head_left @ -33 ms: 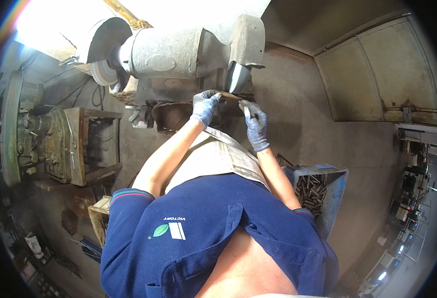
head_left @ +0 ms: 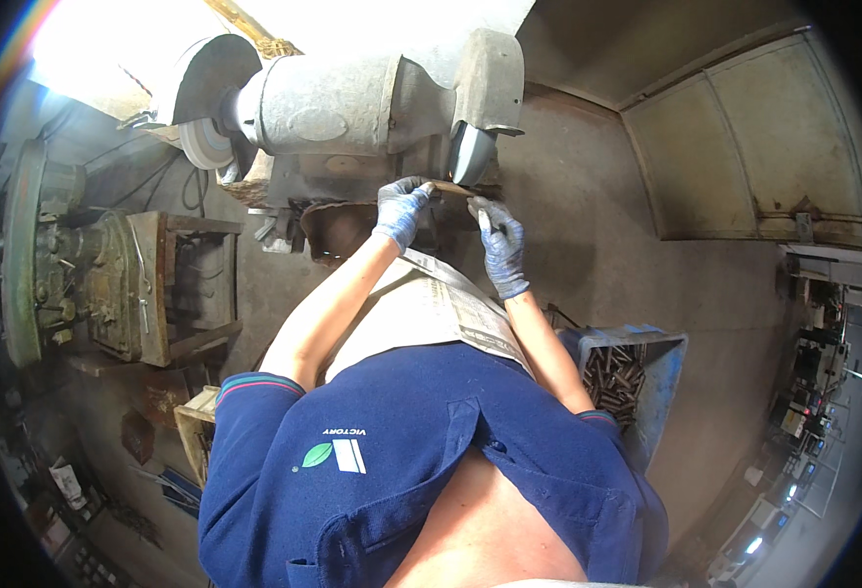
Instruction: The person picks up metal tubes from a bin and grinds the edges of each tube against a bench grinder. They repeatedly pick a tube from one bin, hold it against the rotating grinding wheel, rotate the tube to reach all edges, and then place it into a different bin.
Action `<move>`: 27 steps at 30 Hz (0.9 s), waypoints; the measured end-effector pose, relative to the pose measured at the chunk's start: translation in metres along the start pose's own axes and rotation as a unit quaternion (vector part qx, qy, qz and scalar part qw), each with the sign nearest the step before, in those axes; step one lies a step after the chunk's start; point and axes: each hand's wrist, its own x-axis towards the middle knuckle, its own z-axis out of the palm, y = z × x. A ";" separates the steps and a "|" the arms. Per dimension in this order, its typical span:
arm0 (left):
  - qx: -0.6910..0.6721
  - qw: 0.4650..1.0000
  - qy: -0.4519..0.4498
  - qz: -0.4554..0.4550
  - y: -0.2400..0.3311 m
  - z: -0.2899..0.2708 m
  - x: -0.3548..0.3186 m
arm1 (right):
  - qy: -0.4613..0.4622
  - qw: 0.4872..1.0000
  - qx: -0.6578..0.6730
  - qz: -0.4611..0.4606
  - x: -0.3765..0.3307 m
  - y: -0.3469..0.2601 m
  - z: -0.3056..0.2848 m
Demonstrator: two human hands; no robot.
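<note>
A gray double-ended grinder [head_left: 328, 103] spans the space before you, its pale left wheel [head_left: 205, 144] partly bared, its right wheel [head_left: 473, 155] showing below the hood. To your left stands a worn green machine [head_left: 107, 284]; near your right forearm, a blue crate [head_left: 668, 377] holds a heap of small metal pieces [head_left: 614, 380]. A printed sheet [head_left: 470, 318] lies across your lap. Your gloved left hand [head_left: 401, 211] pinches one end of a slim, brownish strip [head_left: 453, 188], and your gloved right hand [head_left: 499, 245] grips the other at the fingertips, so the strip bridges the narrow gap between them, just under the right wheel. Whether it touches the wheel is too small to tell. The step in hand appears to be presenting the strip to the wheel; the next move calls for even, two-handed control, fingertips kept clear.
</note>
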 end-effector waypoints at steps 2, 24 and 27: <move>-0.020 1.000 0.010 -0.011 0.001 -0.010 0.004 | 0.002 1.000 0.000 -0.010 0.002 0.002 0.012; 0.091 0.995 0.020 -0.030 0.014 0.001 0.001 | -0.019 0.996 0.015 0.087 0.003 0.016 -0.003; 0.011 0.999 0.007 -0.029 0.007 -0.013 0.010 | -0.033 0.994 0.043 0.098 0.005 0.014 0.007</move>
